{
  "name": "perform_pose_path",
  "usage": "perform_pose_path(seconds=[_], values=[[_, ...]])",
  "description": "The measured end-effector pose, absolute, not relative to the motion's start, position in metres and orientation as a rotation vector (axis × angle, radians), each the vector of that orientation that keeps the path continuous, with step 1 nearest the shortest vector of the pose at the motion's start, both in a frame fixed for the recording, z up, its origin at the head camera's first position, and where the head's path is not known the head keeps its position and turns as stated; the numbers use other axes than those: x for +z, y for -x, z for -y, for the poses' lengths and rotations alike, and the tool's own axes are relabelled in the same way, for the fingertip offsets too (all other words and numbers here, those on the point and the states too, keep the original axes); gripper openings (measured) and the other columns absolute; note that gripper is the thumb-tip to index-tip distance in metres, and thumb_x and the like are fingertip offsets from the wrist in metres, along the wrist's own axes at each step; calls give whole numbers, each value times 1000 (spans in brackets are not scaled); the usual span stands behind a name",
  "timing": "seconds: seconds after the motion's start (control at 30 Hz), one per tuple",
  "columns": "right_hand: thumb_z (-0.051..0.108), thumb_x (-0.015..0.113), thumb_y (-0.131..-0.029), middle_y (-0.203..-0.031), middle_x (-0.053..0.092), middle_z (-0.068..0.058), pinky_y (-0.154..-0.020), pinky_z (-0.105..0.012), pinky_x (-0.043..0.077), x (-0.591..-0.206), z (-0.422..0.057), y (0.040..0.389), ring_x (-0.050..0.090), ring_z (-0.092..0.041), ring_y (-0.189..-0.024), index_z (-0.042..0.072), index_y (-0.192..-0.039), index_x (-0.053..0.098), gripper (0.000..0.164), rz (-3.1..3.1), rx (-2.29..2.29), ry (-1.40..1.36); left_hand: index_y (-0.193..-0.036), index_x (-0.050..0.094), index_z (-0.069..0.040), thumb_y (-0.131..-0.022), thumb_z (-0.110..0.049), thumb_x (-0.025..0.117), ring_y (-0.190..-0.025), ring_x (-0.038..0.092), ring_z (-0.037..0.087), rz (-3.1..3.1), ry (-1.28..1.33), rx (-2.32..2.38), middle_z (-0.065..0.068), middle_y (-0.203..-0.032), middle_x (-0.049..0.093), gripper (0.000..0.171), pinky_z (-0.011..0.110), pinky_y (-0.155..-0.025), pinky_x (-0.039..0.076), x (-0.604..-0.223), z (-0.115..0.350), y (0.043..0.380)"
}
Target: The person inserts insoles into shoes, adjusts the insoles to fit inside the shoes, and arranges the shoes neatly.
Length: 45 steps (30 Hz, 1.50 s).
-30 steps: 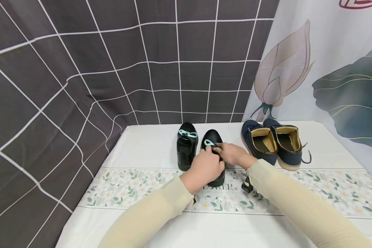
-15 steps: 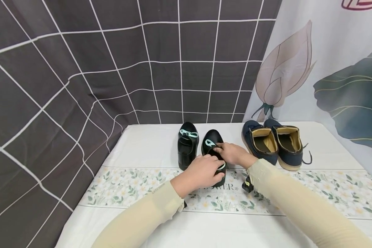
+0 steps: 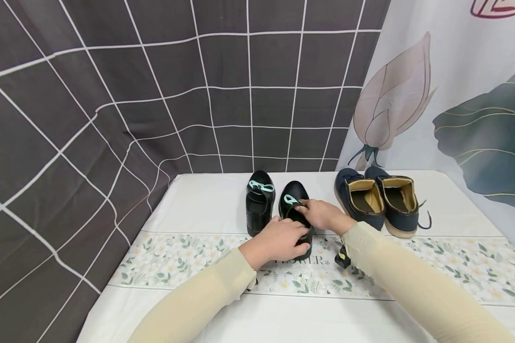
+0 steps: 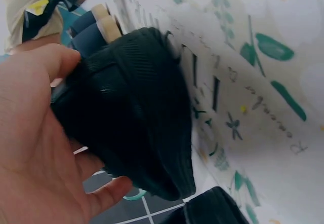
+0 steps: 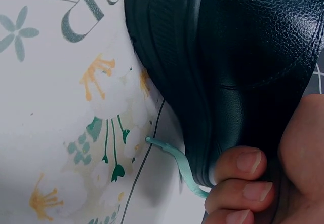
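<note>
A black leather shoe (image 3: pixel 294 189) with a mint-green lace bow (image 3: pixel 290 199) stands on the table, toe pointing away. My left hand (image 3: pixel 279 241) holds it by the heel end; in the left wrist view the thumb lies at the collar and the fingers reach down the far side of the black heel (image 4: pixel 136 107). At the shoe's right side, my right hand (image 3: pixel 324 214) grips the upper near the tongue, its fingers curled against the leather in the right wrist view. A loose mint lace end (image 5: pixel 179 158) hangs beside those fingers. Its mate, another black shoe (image 3: pixel 257 216) with a tied mint bow, stands just left.
Two navy shoes (image 3: pixel 392 205) with tan linings stand to the right, one dark lace trailing. White cloth with a floral band (image 3: pixel 176 257) covers the table. A dark grid-patterned curtain (image 3: pixel 223 109) hangs behind and at the left, a flower-print one (image 3: pixel 390 95) at right.
My left hand has drawn back from near the lace to the heel end of the shoe, its fingers spreading over the opening. My right hand stays nearly in place at the shoe's side.
</note>
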State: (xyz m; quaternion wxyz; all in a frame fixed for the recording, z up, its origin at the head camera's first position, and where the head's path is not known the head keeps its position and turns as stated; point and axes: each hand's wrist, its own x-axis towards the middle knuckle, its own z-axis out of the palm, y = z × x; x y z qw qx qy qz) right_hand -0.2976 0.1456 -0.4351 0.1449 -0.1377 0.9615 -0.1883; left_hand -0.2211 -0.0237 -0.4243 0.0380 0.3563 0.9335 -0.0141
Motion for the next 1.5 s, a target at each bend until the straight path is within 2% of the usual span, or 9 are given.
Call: perform_pose_path(seconds=[0.2, 0.43, 0.63, 0.8, 0.97, 1.1, 1.23, 1.33, 1.5], values=[[44, 33, -109, -146, 52, -23, -105, -59, 41, -434, -146, 296, 52, -41, -131, 9, -153, 41, 57, -2772, -533, 409, -141, 59, -27, -102, -57, 43, -137, 47, 16, -2856, -1079, -41, -10, -146, 54, 52, 49, -109, 37, -427, 23, 225], [43, 34, -108, -145, 52, -24, -104, -59, 42, -433, -145, 296, 52, -42, -131, 7, -154, 39, 58, -2768, -540, 397, -141, 59, -24, -102, -54, 44, -138, 43, 17, -2849, -1063, 94, -7, -148, 53, 52, 45, -109, 36, -431, 24, 225], [42, 37, -108, -142, 55, -24, -103, -58, 43, -435, -147, 295, 54, -42, -129, 6, -154, 38, 59, -2752, -563, 396, -142, 56, -21, -101, -46, 50, -143, 35, 21, -2880, -1008, 560, 2, -151, 44, 49, 44, -116, 34, -446, 31, 219], [43, 47, -103, -142, 51, -31, -105, -58, 42, -436, -148, 290, 52, -45, -129, 0, -159, 14, 78, -2685, -634, 385, -146, 46, -14, -100, -34, 54, -132, 42, 26, -2805, -764, 1190, 7, -143, 43, 50, 45, -105, 44, -448, 37, 212], [32, 51, -100, -140, 50, -37, -104, -55, 43, -436, -147, 280, 53, -45, -129, -8, -156, -7, 90, -2643, -742, 338, -153, 33, -10, -103, -33, 51, -129, 46, 32, -2573, -467, 1510, 15, -145, 37, 58, 48, -101, 45, -447, 41, 211], [24, 48, -99, -145, 41, -39, -108, -54, 40, -434, -148, 274, 46, -45, -135, -15, -153, -5, 85, -2670, -780, 333, -158, 25, -13, -102, -36, 51, -138, 42, 34, -2412, -278, 1568, 17, -152, 34, 66, 52, -109, 40, -447, 45, 217], [16, 42, -100, -144, 42, -41, -107, -53, 41, -433, -150, 270, 47, -45, -135, -19, -151, 2, 74, -2669, -770, 387, -159, 23, -10, -101, -42, 48, -135, 48, 38, -2235, -98, 1643, 19, -155, 37, 71, 50, -112, 38, -450, 48, 224], [12, 39, -99, -141, 45, -41, -103, -52, 43, -436, -150, 268, 51, -44, -131, -20, -150, 8, 68, -2703, -767, 431, -158, 25, -6, -102, -42, 45, -134, 48, 41, -2131, -50, 1710, 22, -156, 36, 70, 49, -111, 40, -452, 48, 226], [10, 36, -99, -146, 41, -38, -102, -53, 44, -440, -153, 265, 49, -45, -133, -16, -152, 14, 63, -2780, -827, 454, -159, 24, -6, -103, -41, 43, -143, 37, 41, -2027, -65, 1791, 22, -160, 29, 69, 48, -113, 38, -454, 49, 228]])
